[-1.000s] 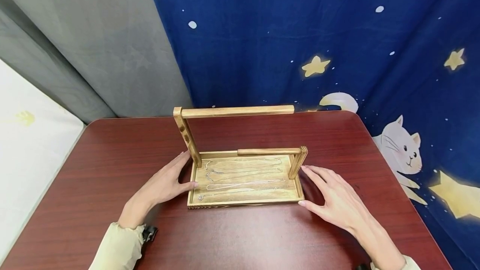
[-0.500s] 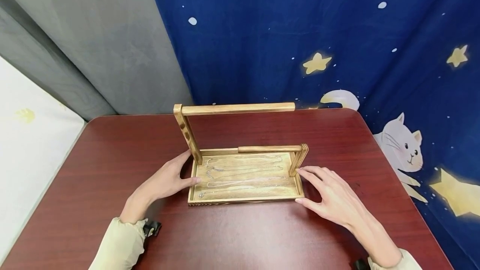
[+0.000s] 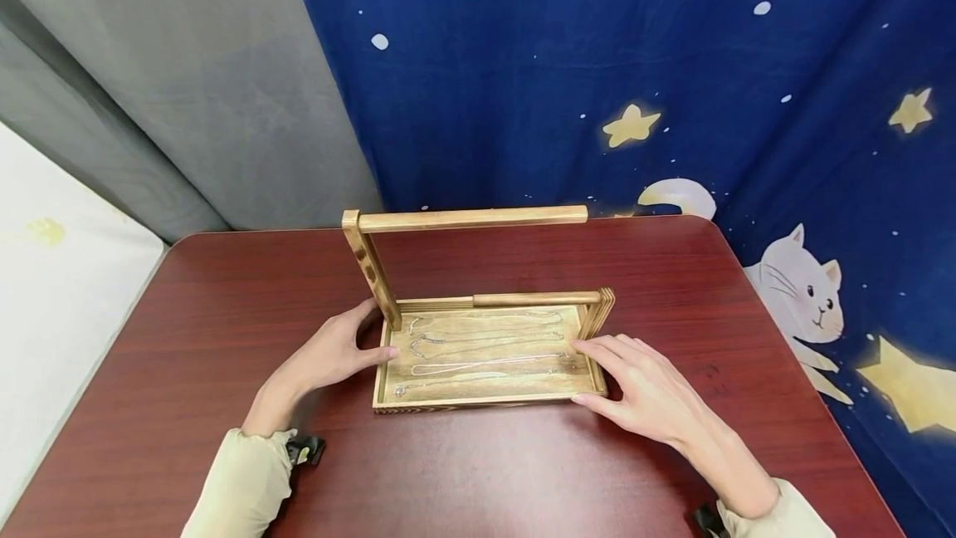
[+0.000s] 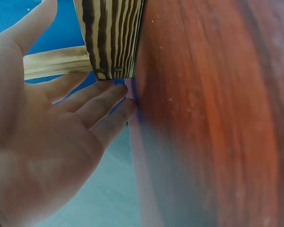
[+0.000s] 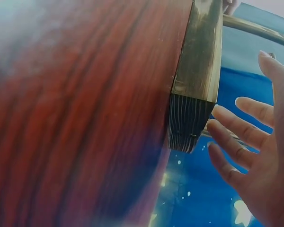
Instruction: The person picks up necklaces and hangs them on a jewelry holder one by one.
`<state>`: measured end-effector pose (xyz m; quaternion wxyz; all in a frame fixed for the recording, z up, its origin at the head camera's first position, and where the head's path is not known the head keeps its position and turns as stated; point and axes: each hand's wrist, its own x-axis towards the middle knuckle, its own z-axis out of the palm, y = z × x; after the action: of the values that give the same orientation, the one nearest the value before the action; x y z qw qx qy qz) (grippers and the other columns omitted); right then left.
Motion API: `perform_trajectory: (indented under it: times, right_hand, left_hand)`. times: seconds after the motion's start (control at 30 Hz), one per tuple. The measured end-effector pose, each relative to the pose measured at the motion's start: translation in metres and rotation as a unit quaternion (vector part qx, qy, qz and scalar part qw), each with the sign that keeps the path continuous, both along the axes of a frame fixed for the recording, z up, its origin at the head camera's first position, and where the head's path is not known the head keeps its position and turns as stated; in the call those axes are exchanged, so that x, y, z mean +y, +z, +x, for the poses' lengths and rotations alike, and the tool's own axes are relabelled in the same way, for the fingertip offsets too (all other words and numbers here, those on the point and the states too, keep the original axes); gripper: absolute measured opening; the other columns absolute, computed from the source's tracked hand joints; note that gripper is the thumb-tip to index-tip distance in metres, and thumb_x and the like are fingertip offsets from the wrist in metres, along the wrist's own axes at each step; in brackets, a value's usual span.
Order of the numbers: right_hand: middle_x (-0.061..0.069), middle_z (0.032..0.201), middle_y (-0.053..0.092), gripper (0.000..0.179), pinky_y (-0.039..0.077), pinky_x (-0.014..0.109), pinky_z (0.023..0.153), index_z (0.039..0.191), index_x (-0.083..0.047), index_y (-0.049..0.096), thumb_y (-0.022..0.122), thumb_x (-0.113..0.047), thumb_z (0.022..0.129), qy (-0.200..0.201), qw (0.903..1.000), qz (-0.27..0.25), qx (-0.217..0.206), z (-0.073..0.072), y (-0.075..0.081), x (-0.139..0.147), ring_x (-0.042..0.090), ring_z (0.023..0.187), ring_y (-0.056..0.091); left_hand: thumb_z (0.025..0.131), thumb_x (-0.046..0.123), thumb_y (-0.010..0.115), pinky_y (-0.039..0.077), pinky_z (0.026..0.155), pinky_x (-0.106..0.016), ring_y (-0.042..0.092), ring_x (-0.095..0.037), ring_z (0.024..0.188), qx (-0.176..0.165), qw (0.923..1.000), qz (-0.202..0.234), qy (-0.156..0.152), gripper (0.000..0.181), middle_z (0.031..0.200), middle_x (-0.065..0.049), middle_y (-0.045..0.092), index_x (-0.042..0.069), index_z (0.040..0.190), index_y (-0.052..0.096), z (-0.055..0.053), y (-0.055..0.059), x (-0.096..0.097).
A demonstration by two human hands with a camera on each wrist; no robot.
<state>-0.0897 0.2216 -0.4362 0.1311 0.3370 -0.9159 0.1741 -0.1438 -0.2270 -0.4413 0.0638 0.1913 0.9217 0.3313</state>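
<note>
A shallow wooden tray [image 3: 478,403] lies on the table, with several thin necklaces [image 3: 448,369] stretched lengthwise across its floor. Two bar stands rise from it, a tall bar [image 3: 474,219] on a left post and a lower bar [image 3: 536,300] on a right post. My left hand [image 3: 329,351] is at the tray's left end, thumb over the rim, fingers extended beside the end wall [image 4: 109,38]. At the right end my right hand [image 3: 642,384] reaches over the rim, fingers spread and nearly straight. In the right wrist view those fingers stand beside the tray's end [image 5: 189,123].
The dark red wooden table [image 3: 485,480] extends around the tray. Behind it hang a blue starry curtain [image 3: 523,90] and a grey curtain [image 3: 187,90]. A white surface [image 3: 67,314] borders the table's left side.
My right hand has moved leftward, from beside the tray's right end to over its rim. My left hand has stayed almost in place, and the tray and necklaces look unchanged.
</note>
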Motion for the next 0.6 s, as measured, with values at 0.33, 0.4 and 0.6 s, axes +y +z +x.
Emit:
perform_trajectory:
  times: [0.33,0.4,0.6]
  right_hand:
    - [-0.009,0.118,0.066,0.055,0.049,0.036,0.090,0.130,-0.018,0.065,0.074,-0.050,0.086,0.032,0.9993,-0.005,-0.020,-0.007,0.001,-0.008,0.010,0.104,0.060]
    - [-0.008,0.117,0.066,0.054,0.049,0.036,0.090,0.129,-0.017,0.066,0.074,-0.049,0.086,0.040,0.9990,-0.007,-0.021,-0.008,0.001,-0.009,0.010,0.104,0.060]
    - [-0.008,0.115,0.067,0.048,0.049,0.038,0.093,0.124,-0.018,0.068,0.074,-0.047,0.087,0.053,0.9982,-0.009,-0.025,-0.012,0.001,-0.015,0.010,0.106,0.061]
  left_hand:
    - [0.082,0.035,0.083,0.040,0.107,-0.050,0.048,-0.031,0.133,-0.007,1.0000,0.001,0.001,0.079,0.141,-0.014,0.055,0.006,0.146,0.046,-0.006,-0.002,-0.001]
    - [0.081,0.034,0.084,0.040,0.107,-0.050,0.047,-0.032,0.134,-0.013,0.9999,-0.001,0.003,0.079,0.142,-0.014,0.054,0.007,0.146,0.047,-0.007,-0.002,-0.002]
    - [0.079,0.031,0.086,0.039,0.107,-0.050,0.047,-0.032,0.133,-0.018,0.9998,-0.003,0.002,0.077,0.141,-0.013,0.056,0.007,0.144,0.050,-0.009,-0.001,-0.002]
